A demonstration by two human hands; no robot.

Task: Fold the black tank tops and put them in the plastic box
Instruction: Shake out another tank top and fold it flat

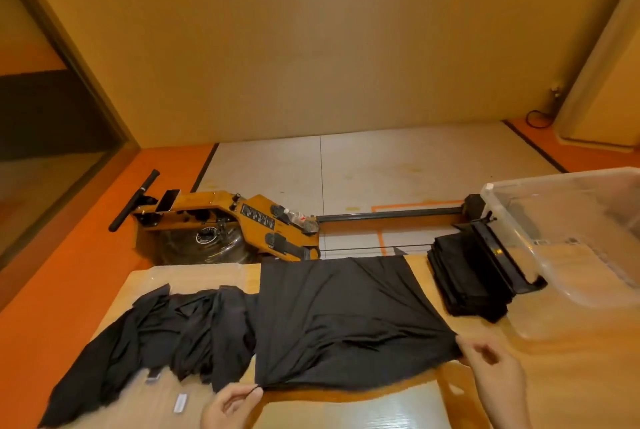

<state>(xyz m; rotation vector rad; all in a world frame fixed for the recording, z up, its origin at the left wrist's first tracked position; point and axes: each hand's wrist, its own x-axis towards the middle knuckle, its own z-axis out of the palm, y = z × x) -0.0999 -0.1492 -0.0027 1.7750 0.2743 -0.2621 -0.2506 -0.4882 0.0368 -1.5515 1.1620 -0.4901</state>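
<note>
A black tank top [346, 321] lies spread on the wooden table [554, 376], stretched between both hands. My left hand [232, 406] pinches its near left corner at the table's front. My right hand [491, 368] pinches its near right corner. A crumpled heap of black tank tops [166, 342] lies to the left on a clear plastic sheet. A stack of folded black tops [464, 279] sits at the right, beside the clear plastic box [512, 220].
An orange rowing machine [242, 224] stands on the floor beyond the table's far edge. A black holder [502, 266] leans between the folded stack and the box. Two small white tags [180, 402] lie on the plastic sheet near my left hand.
</note>
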